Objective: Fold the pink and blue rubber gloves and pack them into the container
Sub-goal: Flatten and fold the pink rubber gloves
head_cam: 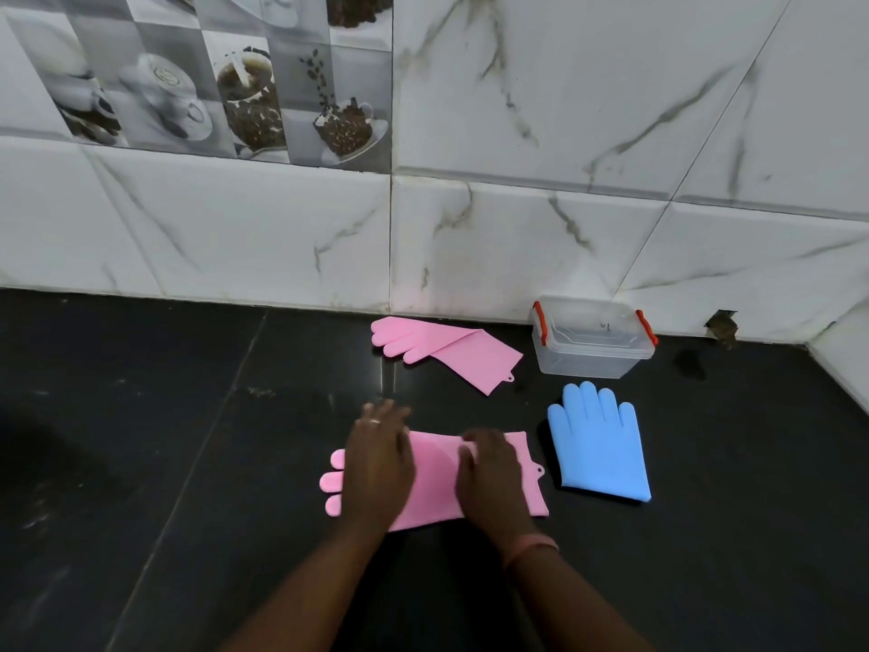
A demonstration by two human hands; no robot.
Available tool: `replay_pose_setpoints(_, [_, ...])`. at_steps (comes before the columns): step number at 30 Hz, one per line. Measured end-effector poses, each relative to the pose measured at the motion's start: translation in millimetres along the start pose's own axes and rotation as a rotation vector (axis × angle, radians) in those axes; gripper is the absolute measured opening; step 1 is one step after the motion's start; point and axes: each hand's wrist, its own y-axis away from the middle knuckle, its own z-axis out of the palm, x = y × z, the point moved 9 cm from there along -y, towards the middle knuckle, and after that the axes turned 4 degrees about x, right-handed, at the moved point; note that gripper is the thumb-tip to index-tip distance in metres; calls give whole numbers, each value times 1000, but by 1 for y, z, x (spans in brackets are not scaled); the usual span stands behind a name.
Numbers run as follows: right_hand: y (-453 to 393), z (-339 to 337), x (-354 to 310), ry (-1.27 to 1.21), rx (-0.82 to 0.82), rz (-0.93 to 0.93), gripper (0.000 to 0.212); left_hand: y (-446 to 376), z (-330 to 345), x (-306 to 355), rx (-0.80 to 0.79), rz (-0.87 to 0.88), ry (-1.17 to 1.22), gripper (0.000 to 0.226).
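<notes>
A pink rubber glove lies flat on the black counter, fingers pointing left. My left hand presses flat on its palm part. My right hand rests on its cuff half, fingers curled at a crease in the rubber. A second pink glove lies farther back near the wall. A blue glove lies flat to the right, fingers pointing away from me. The clear container with a lid and red clips stands at the back right, against the wall.
The black counter runs left and toward me. A white marble-tiled wall closes the back, and a side wall comes in at the far right. A small hole shows at the wall's foot.
</notes>
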Motion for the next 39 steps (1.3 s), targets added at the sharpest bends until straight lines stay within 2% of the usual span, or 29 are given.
replay_pose_setpoints(2, [6, 50, -6, 254, -295, -196, 62, 27, 47, 11, -251, 130, -222, 53])
replay_pose_setpoints(3, [12, 65, -4, 337, -344, -264, 71, 39, 63, 5, -339, 171, -327, 58])
replay_pose_setpoints(4, [14, 70, 3, 364, -325, -281, 72, 47, 71, -4, -372, 186, -374, 62])
replay_pose_setpoints(7, [9, 60, 35, 369, -208, -181, 73, 48, 67, -21, -313, 147, -392, 68])
replay_pose_setpoints(11, [-3, 46, 52, 389, -134, -84, 74, 44, 64, -25, -267, 75, -405, 68])
replay_pose_setpoints(17, [-19, 46, 47, 437, -169, 165, 81, 38, 71, -32, -335, 59, -418, 77])
replay_pose_setpoints(19, [-41, 42, 29, 482, -175, 222, 76, 35, 75, -34, -374, 40, -419, 78])
replay_pose_setpoints(22, [-78, 44, 5, 412, -168, 99, 60, 33, 77, -37, -425, 15, -443, 79])
replay_pose_setpoints(25, [-107, 53, 0, 383, -229, 20, 62, 33, 78, -39, -464, -5, -462, 79])
replay_pose_setpoints(27, [-123, 48, 3, 401, -197, 1, 60, 34, 80, -41, -490, -18, -450, 79])
replay_pose_setpoints(29, [-137, 36, 5, 410, -116, -44, 48, 35, 81, -40, -491, -24, -432, 79])
replay_pose_setpoints(32, [-151, 24, 10, 447, -113, -64, 23, 35, 80, -38, -499, -24, -450, 79])
replay_pose_setpoints(34, [-154, 8, 2, 279, -69, -13, 15, 33, 82, -39, -534, -48, -452, 80])
replay_pose_setpoints(36, [-154, -12, -21, -5, 26, -16, 20, 26, 75, -34, -522, -91, -406, 79])
replay_pose_setpoints(37, [-151, -25, -33, -147, 80, -32, 27, 20, 67, -28, -469, -117, -341, 74])
replay_pose_setpoints(39, [-140, -53, -64, -306, 103, -136, 29, 7, 41, -20, -214, -264, -18, 51])
